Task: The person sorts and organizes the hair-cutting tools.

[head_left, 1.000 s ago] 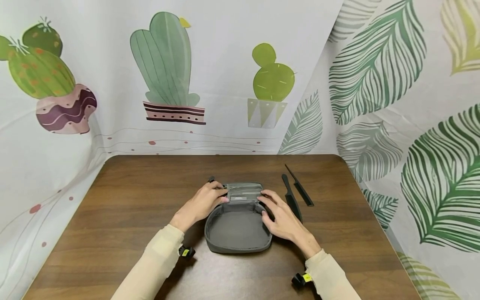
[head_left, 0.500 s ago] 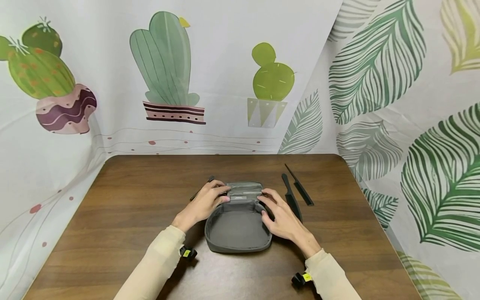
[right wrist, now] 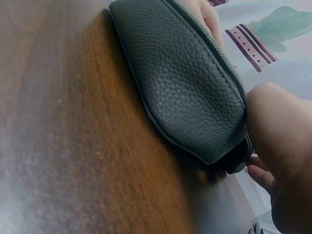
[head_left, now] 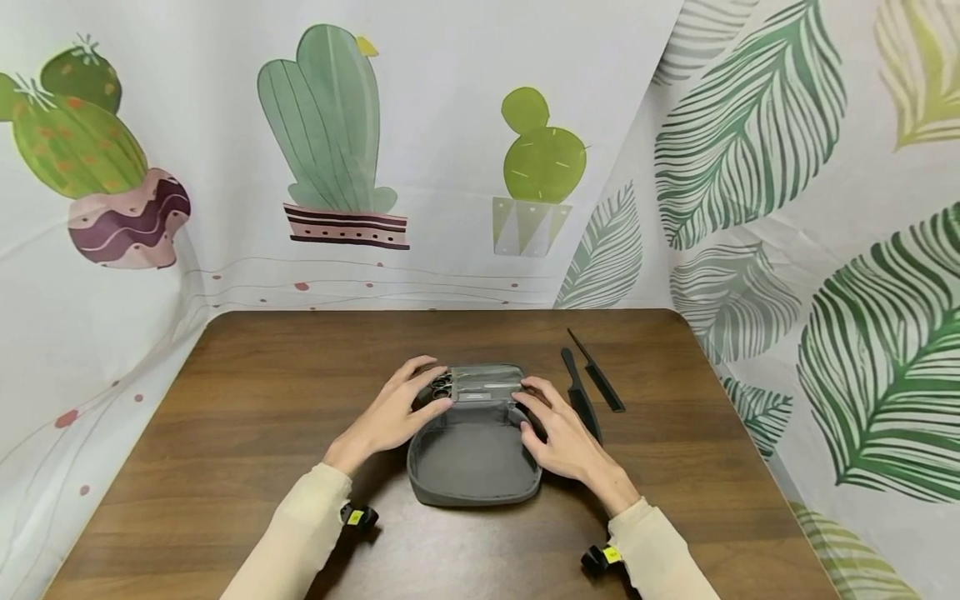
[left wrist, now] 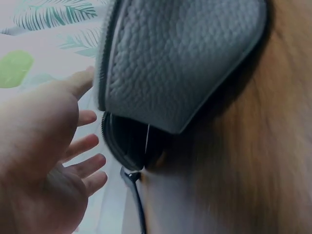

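A grey zip bag [head_left: 476, 458] of pebbled material lies unzipped on the table, its lid [head_left: 487, 379] folded back with a see-through pocket. Scissors [head_left: 441, 385] show their finger loops at the pocket's left end. Around these loops my left hand [head_left: 390, 411] is spread, thumb below and fingers above. My right hand [head_left: 561, 432] holds the bag's right side, fingertips at the lid's edge and thumb by the rim. In the left wrist view, a thin dark tool with a broader end [left wrist: 131, 178] lies beyond the bag; the left hand hides it in the head view.
Right of the bag lie a wide black comb [head_left: 580, 396] and a thin-tailed comb [head_left: 597, 372]. The wooden table [head_left: 285, 400] meets a printed cloth backdrop [head_left: 450, 167] at its far edge.
My left hand's fingers have spread apart and drawn back to the left, uncovering the scissors' loops. The thin dark tool is now hidden behind that hand. My right hand stays put.
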Tool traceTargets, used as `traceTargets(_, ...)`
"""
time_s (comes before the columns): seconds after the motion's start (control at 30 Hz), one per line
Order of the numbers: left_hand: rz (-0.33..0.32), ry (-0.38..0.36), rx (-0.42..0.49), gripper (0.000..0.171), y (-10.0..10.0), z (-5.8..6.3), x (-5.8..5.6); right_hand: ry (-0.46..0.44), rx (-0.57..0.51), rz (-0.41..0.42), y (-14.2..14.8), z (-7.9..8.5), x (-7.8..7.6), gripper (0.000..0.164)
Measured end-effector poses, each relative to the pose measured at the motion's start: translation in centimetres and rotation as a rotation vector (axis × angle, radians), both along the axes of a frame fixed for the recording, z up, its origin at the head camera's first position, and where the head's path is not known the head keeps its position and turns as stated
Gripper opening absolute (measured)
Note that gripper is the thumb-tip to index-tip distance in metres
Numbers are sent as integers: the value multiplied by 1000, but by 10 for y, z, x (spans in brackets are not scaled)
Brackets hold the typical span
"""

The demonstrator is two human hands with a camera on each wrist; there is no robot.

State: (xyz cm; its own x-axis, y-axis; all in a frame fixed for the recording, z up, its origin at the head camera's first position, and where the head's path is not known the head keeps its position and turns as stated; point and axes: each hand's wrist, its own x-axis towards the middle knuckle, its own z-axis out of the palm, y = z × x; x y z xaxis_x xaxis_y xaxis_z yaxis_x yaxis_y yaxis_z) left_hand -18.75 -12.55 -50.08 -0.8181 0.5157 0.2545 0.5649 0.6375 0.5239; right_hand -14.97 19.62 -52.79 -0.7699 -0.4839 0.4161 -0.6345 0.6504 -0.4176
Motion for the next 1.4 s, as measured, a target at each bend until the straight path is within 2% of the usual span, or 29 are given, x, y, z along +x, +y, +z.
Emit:
traceTargets(0.2,-4,-28,-67,81,-14,9,22,-4,-8,-5,-1,1,1,46)
traceTargets(0.33,1,-17,-103,95,-22,10,41,-15,-3,-5,-1,2,2,46)
traceTargets(0.5,-54,25,-135,109,-27,5,61,-31,3,-10,-1,1,3,47)
traceTargets(0.63,-102,38,-136,113,-29,3,72,-32,-1,-14,-1,0,3,47)
traceTargets(0.8,-109,21,-130,110,-30,1,76,-27,-8,-17,0,0,3,47)
traceTargets(1.13,-57,-75,-118,103,-27,-2,79,-28,6,-4,-1,2,2,47)
traceTargets(1.4,-43,-87,-97,102,-25,-4,79,-71,35,-28,3,10,6,52)
